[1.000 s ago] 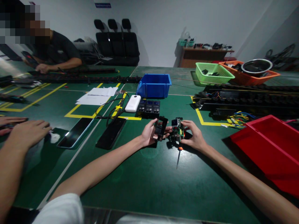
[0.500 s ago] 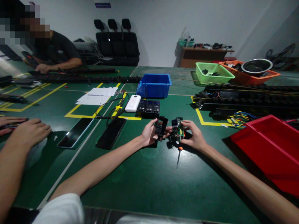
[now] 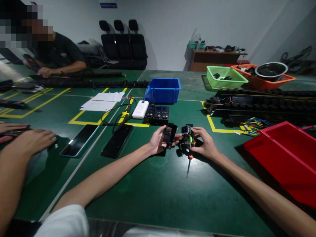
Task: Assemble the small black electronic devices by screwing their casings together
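Note:
My left hand (image 3: 155, 142) grips a thin black plastic casing (image 3: 170, 135), tilted upright, with cut-outs through which parts show. Just right of it, my right hand (image 3: 205, 142) holds a green circuit board (image 3: 191, 140) by its edge between thumb and fingers. A small dark block with a pale face sits at the board's upper left. The casing and the board are apart, though my left fingertips reach close to the board. Below the board a screwdriver (image 3: 189, 166) with an orange collar lies on the green table; its handle end is partly hidden.
Two phones (image 3: 80, 141) (image 3: 118, 141), a white power bank (image 3: 140, 109), a black charger unit (image 3: 157, 114) and a blue bin (image 3: 164, 93) stand beyond my left arm. A red bin (image 3: 288, 161) is at right. A co-worker's hand (image 3: 37, 141) works at left.
My hands, the casing and the board have hardly moved. At the left, the co-worker's hand has shifted slightly to the right.

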Motion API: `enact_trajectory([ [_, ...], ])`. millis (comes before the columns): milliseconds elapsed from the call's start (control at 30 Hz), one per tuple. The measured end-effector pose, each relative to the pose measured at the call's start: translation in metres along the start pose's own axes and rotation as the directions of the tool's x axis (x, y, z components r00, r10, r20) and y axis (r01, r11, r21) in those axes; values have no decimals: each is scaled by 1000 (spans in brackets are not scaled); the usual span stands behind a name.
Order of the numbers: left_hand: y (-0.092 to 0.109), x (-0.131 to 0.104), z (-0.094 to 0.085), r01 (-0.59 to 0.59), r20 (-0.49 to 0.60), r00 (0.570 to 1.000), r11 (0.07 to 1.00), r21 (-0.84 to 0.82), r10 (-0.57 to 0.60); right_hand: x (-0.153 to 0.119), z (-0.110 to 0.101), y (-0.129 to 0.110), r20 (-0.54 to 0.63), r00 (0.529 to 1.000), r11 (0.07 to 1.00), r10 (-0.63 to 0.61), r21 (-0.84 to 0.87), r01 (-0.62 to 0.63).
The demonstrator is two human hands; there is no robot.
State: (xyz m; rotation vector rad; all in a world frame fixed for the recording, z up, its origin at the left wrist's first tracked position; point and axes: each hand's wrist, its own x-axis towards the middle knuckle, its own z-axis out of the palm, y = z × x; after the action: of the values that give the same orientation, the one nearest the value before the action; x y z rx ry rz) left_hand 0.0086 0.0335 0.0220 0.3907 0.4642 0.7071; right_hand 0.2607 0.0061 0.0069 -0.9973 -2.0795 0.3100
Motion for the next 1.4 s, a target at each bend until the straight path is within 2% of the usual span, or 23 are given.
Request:
enact_trajectory([
  [567, 1, -1, 5, 23, 3, 1000, 1000, 7, -23, 1, -1, -5, -29, 1000, 1000, -2, 26, 3],
  [867, -2, 0, 2, 11, -47, 999, 999, 41, -10, 0, -2, -5, -39, 999, 998, -35, 44, 36],
  [1100, -2, 0, -2, 93, -36, 995, 990, 107, -90, -2, -1, -2, -25, 999, 998, -22, 59, 23],
  [1400, -6, 0, -1, 66, -37, 997, 993, 97, -63, -2, -2, -3, -32, 999, 998, -25, 61, 27],
])
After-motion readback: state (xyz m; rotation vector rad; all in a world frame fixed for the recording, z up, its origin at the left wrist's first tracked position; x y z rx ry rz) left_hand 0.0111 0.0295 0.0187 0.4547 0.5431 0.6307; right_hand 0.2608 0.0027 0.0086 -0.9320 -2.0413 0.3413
